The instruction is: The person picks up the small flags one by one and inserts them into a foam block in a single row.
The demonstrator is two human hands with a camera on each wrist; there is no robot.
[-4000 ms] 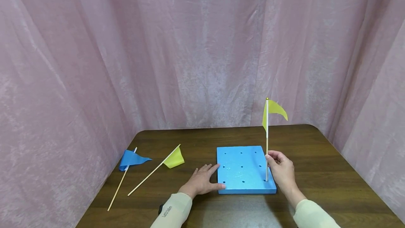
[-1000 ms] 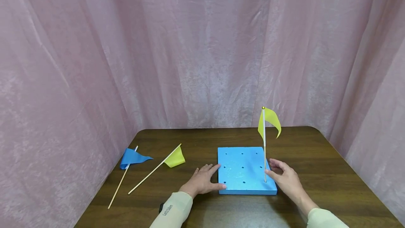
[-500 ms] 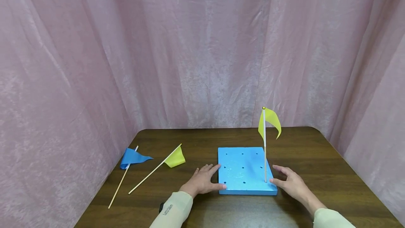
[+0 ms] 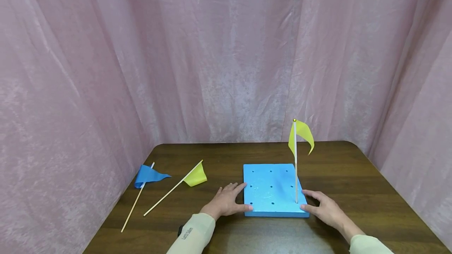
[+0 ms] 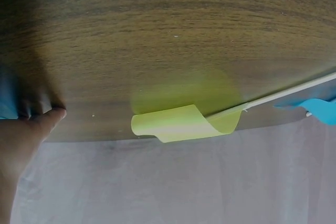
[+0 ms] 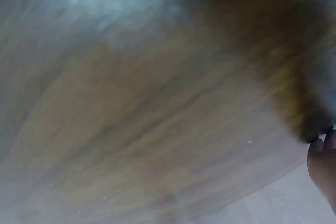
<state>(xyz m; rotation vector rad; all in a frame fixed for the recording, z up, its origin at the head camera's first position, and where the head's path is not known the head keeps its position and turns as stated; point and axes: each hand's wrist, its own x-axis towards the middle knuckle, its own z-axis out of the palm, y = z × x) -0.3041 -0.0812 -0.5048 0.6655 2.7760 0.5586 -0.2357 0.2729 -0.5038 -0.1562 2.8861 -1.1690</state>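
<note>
A blue board with several small holes lies flat on the table. A yellow flag stands upright on its stick in the hole near the board's front right corner. On the board's left edge rests my left hand, fingers spread and thumb over the front left corner. My right hand has thumb and fingertips at the right edge, beside the upright stick and not holding it. At the edge of the right wrist view only some fingers show.
Left of the board, a second yellow flag lies on its stick, slanting across the wooden table. Farther left lies a blue flag on a similar stick. Pink curtains hang behind and at both sides.
Earlier my right hand gripped the yellow flag's stick above the hole; the stick went down into it and my fingers let go. The hand then moved right and down to the board's edge.
</note>
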